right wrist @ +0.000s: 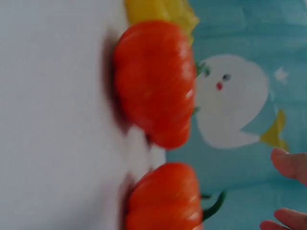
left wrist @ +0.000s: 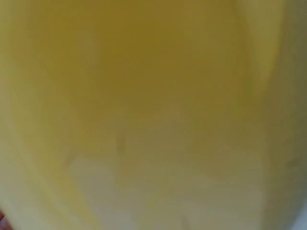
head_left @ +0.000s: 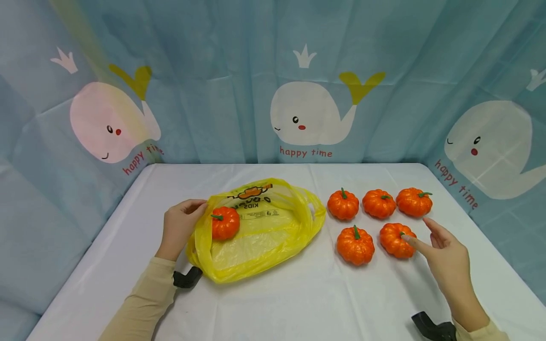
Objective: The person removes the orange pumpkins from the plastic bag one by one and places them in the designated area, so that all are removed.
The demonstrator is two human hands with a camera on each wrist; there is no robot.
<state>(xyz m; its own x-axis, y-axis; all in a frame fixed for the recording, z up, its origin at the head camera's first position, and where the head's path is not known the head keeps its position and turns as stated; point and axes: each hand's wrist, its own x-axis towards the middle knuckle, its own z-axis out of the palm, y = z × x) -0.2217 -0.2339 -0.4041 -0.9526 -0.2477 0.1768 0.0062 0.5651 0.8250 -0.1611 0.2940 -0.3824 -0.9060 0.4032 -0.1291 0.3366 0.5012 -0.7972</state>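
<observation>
My left hand (head_left: 184, 222) pinches the rim of a yellow plastic bag (head_left: 273, 227) and holds its mouth open on the white table (head_left: 298, 303). One small orange pumpkin (head_left: 224, 222) lies inside the bag by that hand. The left wrist view shows only blurred yellow bag (left wrist: 153, 96). To the right, several more pumpkins sit in two rows. My right hand (head_left: 418, 233) is open, its index fingertip at the front right pumpkin (head_left: 394, 241). The right wrist view shows two pumpkins (right wrist: 153, 81) and my fingertips (right wrist: 289, 164) at the edge.
Back-row pumpkins (head_left: 378, 203) and the front left pumpkin (head_left: 355, 245) stand close together right of the bag. A blue whale-print curtain (head_left: 307, 113) encloses the table at the back and sides. Black wrist mounts (head_left: 187, 278) show near both sleeves.
</observation>
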